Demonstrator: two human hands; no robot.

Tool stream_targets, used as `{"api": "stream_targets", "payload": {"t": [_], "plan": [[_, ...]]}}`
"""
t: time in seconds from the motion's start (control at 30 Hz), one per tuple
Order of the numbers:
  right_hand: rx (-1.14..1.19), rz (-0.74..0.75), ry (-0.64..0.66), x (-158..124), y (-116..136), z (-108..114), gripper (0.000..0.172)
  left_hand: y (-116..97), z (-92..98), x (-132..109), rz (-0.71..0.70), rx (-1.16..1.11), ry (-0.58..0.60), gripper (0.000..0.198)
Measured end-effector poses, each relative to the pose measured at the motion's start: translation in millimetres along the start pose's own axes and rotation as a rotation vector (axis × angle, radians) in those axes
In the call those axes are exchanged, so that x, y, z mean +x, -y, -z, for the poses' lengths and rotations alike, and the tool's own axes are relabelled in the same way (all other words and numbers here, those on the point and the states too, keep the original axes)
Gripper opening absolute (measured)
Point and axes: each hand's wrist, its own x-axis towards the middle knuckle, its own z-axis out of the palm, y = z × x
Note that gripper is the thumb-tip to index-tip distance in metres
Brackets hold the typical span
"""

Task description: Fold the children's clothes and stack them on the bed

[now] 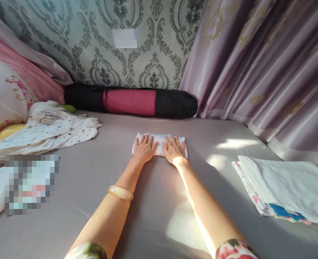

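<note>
A small white garment with light-blue trim (160,142) lies folded into a flat rectangle on the grey sheet (99,194). My left hand (145,148) rests flat on its left part, fingers stretched forward and a little apart. On the right part, my right hand (174,148) lies palm down in the same way, also open. The two thumbs point towards each other, with a strip of the cloth showing between them. Both palms hide much of the garment. A pale bangle (120,193) circles my left forearm.
To the right sits a stack of folded clothes (285,187) below the purple curtain (245,64). A black and red rolled bag (130,102) lies along the patterned wall. At left are a loose spotted white cloth (58,124), a floral pillow (4,90) and a blurred-out item (31,185).
</note>
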Motion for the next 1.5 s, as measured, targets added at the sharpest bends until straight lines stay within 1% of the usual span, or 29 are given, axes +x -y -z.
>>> {"api": "stream_targets", "payload": {"t": [0.1, 0.17, 0.2, 0.27, 0.37, 0.47, 0.57, 0.63, 0.7, 0.8, 0.87, 0.97, 1.07, 1.13, 1.2, 1.3, 1.4, 1.5], "plan": [[0.009, 0.019, -0.026, -2, 4, 4, 0.054, -5, 5.4, -2, -0.013, -0.006, -0.043, 0.057], [0.005, 0.077, -0.078, -4, 9, 5, 0.052, -10, 7.8, -4, -0.035, 0.0, -0.108, 0.055], [0.005, 0.112, -0.093, -5, 12, 5, 0.052, -12, 8.1, -5, -0.048, -0.002, -0.122, 0.054], [0.014, 0.15, -0.082, -5, 16, 2, 0.052, -15, 6.6, -7, -0.07, -0.021, -0.089, 0.053], [0.025, 0.138, -0.03, -5, 18, -6, 0.052, -15, 1.0, -7, -0.074, -0.064, 0.003, 0.053], [0.022, 0.134, -0.033, -4, 17, -11, 0.053, -13, -3.9, -5, -0.062, -0.101, 0.012, 0.053], [0.017, 0.127, -0.027, -4, 16, -9, 0.053, -11, -2.6, -1, -0.057, -0.183, 0.013, 0.051], [0.019, 0.116, -0.005, -4, 18, -4, 0.053, -6, 3.1, 3, -0.049, -0.287, -0.008, 0.049], [0.012, 0.107, 0.012, -3, 22, 3, 0.052, 2, 11.9, 7, -0.007, -0.394, -0.067, 0.046], [-0.018, 0.157, -0.043, 1, 34, 11, 0.052, 20, 24.0, 9, 0.074, -0.446, -0.159, 0.043], [-0.02, 0.205, -0.087, 3, 43, 8, 0.052, 33, 27.1, 9, 0.105, -0.419, -0.178, 0.041], [0.009, 0.223, -0.104, 4, 52, -6, 0.054, 46, 24.1, 7, 0.154, -0.382, -0.153, 0.04], [0.025, 0.219, -0.137, 4, 54, -19, 0.054, 50, 19.1, 7, 0.19, -0.396, -0.128, 0.039], [0.031, 0.22, -0.142, 4, 53, -23, 0.054, 51, 17.8, 9, 0.207, -0.441, -0.126, 0.039], [0.026, 0.216, -0.122, 5, 52, -21, 0.054, 53, 17.9, 11, 0.222, -0.512, -0.123, 0.04], [0.01, 0.199, -0.072, 8, 55, -12, 0.053, 58, 17.9, 15, 0.229, -0.644, -0.136, 0.042], [0.009, 0.212, -0.076, 11, 65, -4, 0.052, 66, 15.9, 17, 0.236, -0.755, -0.194, 0.043], [0.019, 0.246, -0.073, 14, 76, -6, 0.053, 72, 13.7, 18, 0.247, -0.841, -0.248, 0.043]]}}
